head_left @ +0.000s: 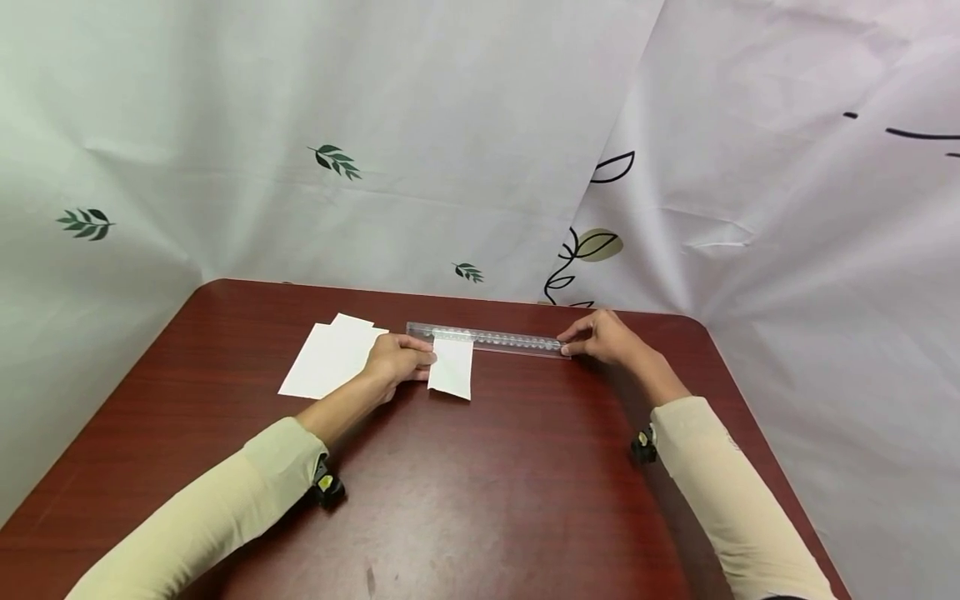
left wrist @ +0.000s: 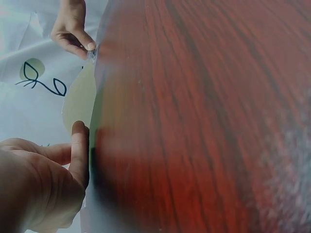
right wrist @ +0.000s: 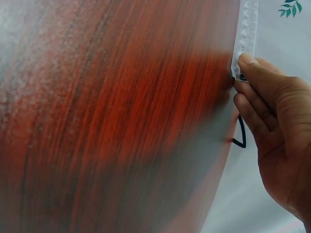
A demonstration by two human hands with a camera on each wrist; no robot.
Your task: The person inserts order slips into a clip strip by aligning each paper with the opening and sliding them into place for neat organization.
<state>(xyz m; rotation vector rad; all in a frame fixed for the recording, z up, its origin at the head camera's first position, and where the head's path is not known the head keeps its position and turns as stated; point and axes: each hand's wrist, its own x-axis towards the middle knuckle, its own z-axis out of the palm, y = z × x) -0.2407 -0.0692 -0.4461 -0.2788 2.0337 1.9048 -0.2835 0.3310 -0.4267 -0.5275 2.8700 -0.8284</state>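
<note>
Gripping the right end of a clear ruler (head_left: 517, 341) between thumb and fingers, a person's right hand (head_left: 609, 340) is working at the far side of a dark red-brown table (head_left: 510, 483). The left hand (head_left: 395, 360) is pinching the left edge of a small white paper piece (head_left: 452, 372), which is overlapping the ruler left of its middle and reaching toward the near side. The ruler is stretching from left to right near the table's far edge; whether it is touching the tabletop is hard to tell. In the left wrist view, the paper piece is bowing in a curve. Just left of the left hand, white sheets (head_left: 326, 364) are lying partly stacked on the table. Pale sleeves (head_left: 225, 492) are covering both forearms, and a black device (head_left: 328, 486) is showing at the left cuff. Beyond the table, a whitish backdrop (head_left: 450, 108) with leaf prints is hanging.
</note>
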